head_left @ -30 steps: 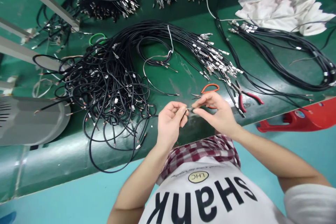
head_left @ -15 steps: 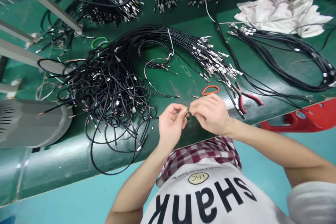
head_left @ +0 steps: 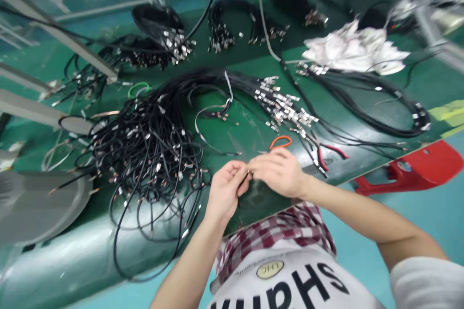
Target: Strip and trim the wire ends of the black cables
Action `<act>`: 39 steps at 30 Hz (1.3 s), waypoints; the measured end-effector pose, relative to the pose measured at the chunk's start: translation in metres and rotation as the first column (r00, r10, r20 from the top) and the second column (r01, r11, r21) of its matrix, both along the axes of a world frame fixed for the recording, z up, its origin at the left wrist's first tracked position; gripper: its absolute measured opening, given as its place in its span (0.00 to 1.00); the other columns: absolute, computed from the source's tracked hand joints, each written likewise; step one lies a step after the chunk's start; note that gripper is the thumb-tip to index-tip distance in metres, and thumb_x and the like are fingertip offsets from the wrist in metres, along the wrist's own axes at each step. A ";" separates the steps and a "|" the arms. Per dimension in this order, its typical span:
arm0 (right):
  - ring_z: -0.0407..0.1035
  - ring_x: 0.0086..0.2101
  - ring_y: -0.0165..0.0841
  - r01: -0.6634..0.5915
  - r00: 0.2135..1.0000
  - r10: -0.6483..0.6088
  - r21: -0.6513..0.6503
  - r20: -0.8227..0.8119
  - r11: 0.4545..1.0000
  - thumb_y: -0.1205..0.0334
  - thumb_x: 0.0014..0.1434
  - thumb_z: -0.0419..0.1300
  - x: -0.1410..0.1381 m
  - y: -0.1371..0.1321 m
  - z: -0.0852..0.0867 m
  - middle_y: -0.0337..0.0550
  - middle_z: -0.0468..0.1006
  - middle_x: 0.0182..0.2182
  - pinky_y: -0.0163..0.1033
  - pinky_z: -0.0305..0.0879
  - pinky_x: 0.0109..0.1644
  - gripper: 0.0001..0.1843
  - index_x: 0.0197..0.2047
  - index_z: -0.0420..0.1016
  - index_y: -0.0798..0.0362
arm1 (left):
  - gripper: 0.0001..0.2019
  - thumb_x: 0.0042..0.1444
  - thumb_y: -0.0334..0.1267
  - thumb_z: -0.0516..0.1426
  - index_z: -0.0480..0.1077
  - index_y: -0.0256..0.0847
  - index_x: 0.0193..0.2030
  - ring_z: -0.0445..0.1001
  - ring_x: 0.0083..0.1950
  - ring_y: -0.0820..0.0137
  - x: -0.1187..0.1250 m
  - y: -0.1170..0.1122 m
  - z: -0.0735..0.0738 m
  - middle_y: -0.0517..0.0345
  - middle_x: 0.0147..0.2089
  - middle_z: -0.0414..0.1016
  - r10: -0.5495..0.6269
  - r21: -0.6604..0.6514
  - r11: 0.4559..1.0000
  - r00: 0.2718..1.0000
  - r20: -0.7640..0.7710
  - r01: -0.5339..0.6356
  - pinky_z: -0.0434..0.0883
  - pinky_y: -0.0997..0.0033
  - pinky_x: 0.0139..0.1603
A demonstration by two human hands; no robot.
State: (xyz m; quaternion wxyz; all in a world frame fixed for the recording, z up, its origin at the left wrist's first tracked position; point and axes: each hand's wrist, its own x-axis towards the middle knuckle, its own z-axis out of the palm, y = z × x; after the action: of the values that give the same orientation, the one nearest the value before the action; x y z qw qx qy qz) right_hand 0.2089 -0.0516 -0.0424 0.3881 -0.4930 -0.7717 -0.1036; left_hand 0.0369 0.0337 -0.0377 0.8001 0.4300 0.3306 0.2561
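Observation:
My left hand (head_left: pixel 225 189) is closed in a pinch on a thin black cable, whose end pokes out between thumb and forefinger. Close against it, my right hand (head_left: pixel 278 172) has its fingers together at that cable end; the fingertips hide what they touch. A large tangle of black cables (head_left: pixel 145 154) lies left of my hands, and their bundled ends with silver connectors (head_left: pixel 282 104) fan out beyond the right hand. Just past the right fingers are orange-handled scissors (head_left: pixel 281 142), partly covered. Red-handled pliers (head_left: pixel 326 154) lie to the right.
Farther right, a loop of black cables (head_left: pixel 395 128) lies near a crumpled white cloth (head_left: pixel 353 50). More cable bundles (head_left: pixel 177 46) stand at the back. A grey rounded casing (head_left: pixel 39 207) is at the left, and a red object (head_left: pixel 416 169) juts beyond the table's front edge.
The camera view has tilted up, so more of the background shows. Both hands are still together at the cable end; the right fingers now lie flatter and closer over the left fingertips.

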 end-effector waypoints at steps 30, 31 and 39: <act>0.72 0.32 0.31 -0.294 0.646 -0.297 -0.588 -0.704 0.753 0.66 0.60 0.58 -0.013 0.008 0.007 0.36 0.76 0.30 0.38 0.62 0.40 0.09 0.37 0.58 0.51 | 0.05 0.59 0.39 0.62 0.77 0.42 0.39 0.73 0.39 0.67 -0.006 -0.015 -0.006 0.51 0.39 0.77 0.162 0.611 0.792 0.963 -0.218 0.005 0.69 0.70 0.42; 0.73 0.30 0.32 -0.411 0.515 -0.374 -0.604 -0.772 0.682 0.64 0.58 0.60 -0.013 0.008 0.006 0.35 0.75 0.28 0.37 0.64 0.37 0.14 0.36 0.54 0.50 | 0.04 0.59 0.37 0.61 0.77 0.43 0.39 0.74 0.45 0.64 -0.006 -0.018 -0.008 0.50 0.41 0.77 0.174 0.682 0.731 0.960 -0.221 0.024 0.69 0.67 0.51; 0.75 0.42 0.32 -0.127 0.820 -0.137 -0.410 -0.556 0.903 0.66 0.65 0.60 -0.011 0.001 0.005 0.41 0.80 0.41 0.41 0.65 0.49 0.07 0.41 0.63 0.51 | 0.16 0.57 0.46 0.64 0.67 0.36 0.36 0.52 0.18 0.84 -0.002 0.001 -0.002 0.62 0.27 0.69 0.001 0.133 0.991 0.998 -0.062 0.007 0.46 0.79 0.20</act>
State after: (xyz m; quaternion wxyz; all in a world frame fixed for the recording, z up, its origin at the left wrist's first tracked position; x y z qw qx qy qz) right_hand 0.1978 -0.0507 -0.0375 0.4832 -0.5760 -0.6213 0.2207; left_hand 0.0352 0.0344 -0.0401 0.7595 0.4906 0.3367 0.2630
